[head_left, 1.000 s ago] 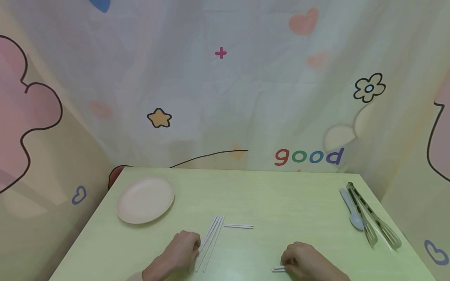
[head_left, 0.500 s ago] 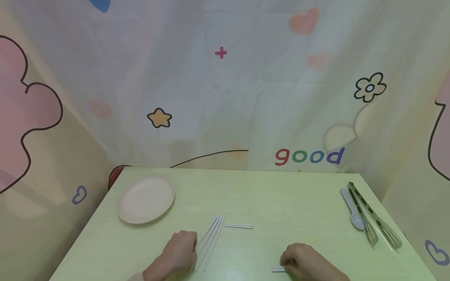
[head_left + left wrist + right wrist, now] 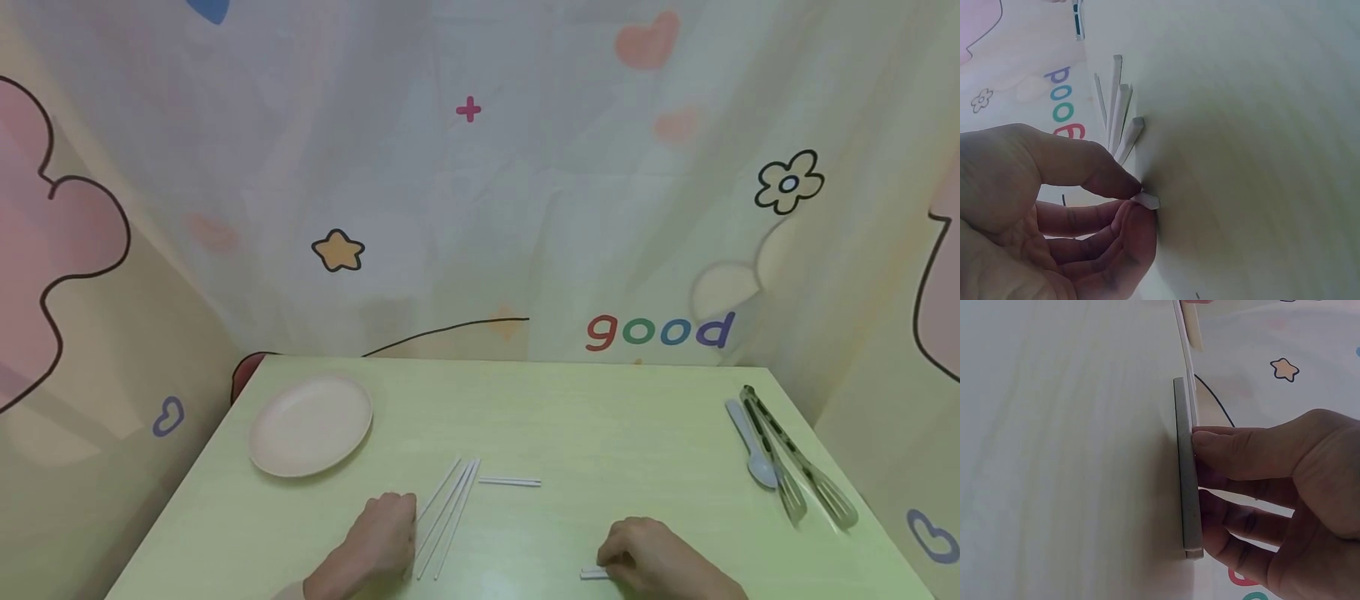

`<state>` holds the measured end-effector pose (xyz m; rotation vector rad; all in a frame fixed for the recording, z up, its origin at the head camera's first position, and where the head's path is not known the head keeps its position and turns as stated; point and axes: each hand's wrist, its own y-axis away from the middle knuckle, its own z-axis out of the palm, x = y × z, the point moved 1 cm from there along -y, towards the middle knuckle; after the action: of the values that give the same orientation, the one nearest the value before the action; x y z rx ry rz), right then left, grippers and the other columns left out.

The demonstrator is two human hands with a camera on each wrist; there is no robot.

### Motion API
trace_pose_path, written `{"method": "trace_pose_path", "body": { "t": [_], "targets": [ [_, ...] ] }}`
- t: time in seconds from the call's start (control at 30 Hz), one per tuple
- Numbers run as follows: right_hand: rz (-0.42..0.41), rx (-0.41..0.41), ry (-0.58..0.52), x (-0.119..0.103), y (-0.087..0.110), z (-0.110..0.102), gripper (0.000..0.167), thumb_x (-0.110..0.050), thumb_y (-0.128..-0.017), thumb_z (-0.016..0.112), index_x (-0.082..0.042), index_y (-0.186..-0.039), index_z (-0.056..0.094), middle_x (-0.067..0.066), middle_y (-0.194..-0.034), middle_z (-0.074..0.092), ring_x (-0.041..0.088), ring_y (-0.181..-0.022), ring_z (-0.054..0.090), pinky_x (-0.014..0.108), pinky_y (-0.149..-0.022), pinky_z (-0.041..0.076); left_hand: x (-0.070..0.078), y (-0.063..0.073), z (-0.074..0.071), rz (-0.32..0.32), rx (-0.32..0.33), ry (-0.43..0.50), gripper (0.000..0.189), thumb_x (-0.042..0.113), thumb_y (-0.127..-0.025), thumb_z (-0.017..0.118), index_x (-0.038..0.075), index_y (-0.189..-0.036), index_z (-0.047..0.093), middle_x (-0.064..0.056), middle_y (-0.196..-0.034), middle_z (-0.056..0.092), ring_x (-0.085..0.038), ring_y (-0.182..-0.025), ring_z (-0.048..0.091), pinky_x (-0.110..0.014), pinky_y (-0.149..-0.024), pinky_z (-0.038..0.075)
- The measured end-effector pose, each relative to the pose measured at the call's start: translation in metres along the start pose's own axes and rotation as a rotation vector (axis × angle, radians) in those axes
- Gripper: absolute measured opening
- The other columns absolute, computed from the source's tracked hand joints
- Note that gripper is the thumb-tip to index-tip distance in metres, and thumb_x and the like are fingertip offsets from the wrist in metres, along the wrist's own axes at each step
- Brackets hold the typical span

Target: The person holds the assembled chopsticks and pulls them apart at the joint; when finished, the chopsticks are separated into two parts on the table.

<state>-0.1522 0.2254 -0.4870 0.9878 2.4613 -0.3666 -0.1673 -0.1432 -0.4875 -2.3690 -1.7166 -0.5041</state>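
Note:
In the head view my left hand is at the left of a fan of several long white chopsticks. Its thumb and index finger pinch the end of one chopstick, close above the table. Other chopstick ends stick out beyond the thumb. At the front right, my right hand holds a pair of short white sticks side by side on the table. The right wrist view has the thumb and fingers along one side of these sticks. Another short pair lies beyond, right of the fan.
A round pale plate sits at the back left of the table. By the right edge lie a light blue spoon and metal tongs. A printed curtain hangs behind the table.
My left hand has shifted slightly left, and the leftmost chopstick has spread away from the fan. Under my right hand, the two short sticks have come closer together.

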Motion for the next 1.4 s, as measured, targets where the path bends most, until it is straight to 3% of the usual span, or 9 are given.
{"method": "trace_pose_path", "body": {
  "t": [0.3, 0.63, 0.8, 0.9, 1.2, 1.4],
  "targets": [
    [0.028, -0.022, -0.010, 0.000, -0.001, 0.000, 0.020, -0.002, -0.083, 0.069, -0.019, -0.086, 0.078, -0.017, -0.083, 0.066, -0.006, -0.075, 0.056, 0.020, -0.064, 0.050, 0.000, 0.002, 0.001, 0.037, 0.010, 0.014, 0.024, -0.014, -0.066, 0.058, 0.008, -0.070, 0.049, 0.000, -0.062, 0.042, -0.014, -0.051, 0.039, -0.019, -0.040, 0.029],
    [0.113, -0.070, -0.071, -0.002, 0.000, -0.004, 0.016, -0.005, -0.085, 0.068, -0.017, -0.089, 0.078, -0.017, -0.085, 0.067, -0.005, -0.076, 0.056, 0.022, -0.066, 0.051, -0.003, 0.003, 0.004, -0.018, 0.018, 0.021, 0.023, -0.010, -0.065, 0.058, 0.010, -0.071, 0.047, -0.002, -0.064, 0.047, -0.017, -0.056, 0.043, -0.027, -0.045, 0.036],
    [0.146, -0.073, -0.088, -0.003, 0.000, -0.007, 0.011, -0.013, -0.089, 0.067, -0.019, -0.092, 0.076, -0.017, -0.086, 0.066, -0.006, -0.077, 0.056, 0.022, -0.068, 0.052, -0.007, 0.005, 0.000, -0.024, 0.021, 0.094, 0.025, -0.014, -0.063, 0.051, 0.010, -0.068, 0.048, 0.001, -0.061, 0.046, -0.015, -0.052, 0.042, -0.023, -0.041, 0.033],
    [0.152, -0.055, -0.082, -0.003, -0.001, -0.011, 0.010, -0.017, -0.090, 0.067, -0.020, -0.093, 0.076, -0.017, -0.087, 0.066, -0.005, -0.078, 0.056, 0.023, -0.069, 0.051, -0.008, 0.004, -0.005, -0.021, 0.044, 0.117, 0.024, -0.014, -0.062, 0.048, 0.009, -0.067, 0.050, 0.001, -0.061, 0.046, -0.014, -0.051, 0.040, -0.021, -0.040, 0.030],
    [0.031, 0.089, 0.074, -0.007, -0.006, -0.028, 0.008, -0.009, -0.086, 0.070, -0.015, -0.091, 0.073, -0.016, -0.085, 0.064, -0.005, -0.074, 0.052, 0.019, -0.063, 0.048, -0.010, -0.009, -0.028, 0.034, 0.150, 0.082, 0.020, -0.014, -0.064, 0.056, 0.006, -0.069, 0.055, 0.003, -0.061, 0.043, -0.006, -0.047, 0.029, -0.015, -0.039, 0.022],
    [0.066, 0.100, 0.096, -0.013, -0.012, -0.042, 0.012, -0.007, -0.085, 0.070, -0.010, -0.097, 0.071, -0.013, -0.085, 0.064, -0.004, -0.075, 0.053, 0.021, -0.064, 0.049, -0.007, -0.016, -0.040, 0.072, 0.206, 0.040, 0.042, -0.015, -0.057, 0.046, 0.020, -0.056, 0.022, 0.011, -0.054, 0.014, -0.003, -0.047, 0.011, -0.015, -0.041, 0.009]
  ]
}}
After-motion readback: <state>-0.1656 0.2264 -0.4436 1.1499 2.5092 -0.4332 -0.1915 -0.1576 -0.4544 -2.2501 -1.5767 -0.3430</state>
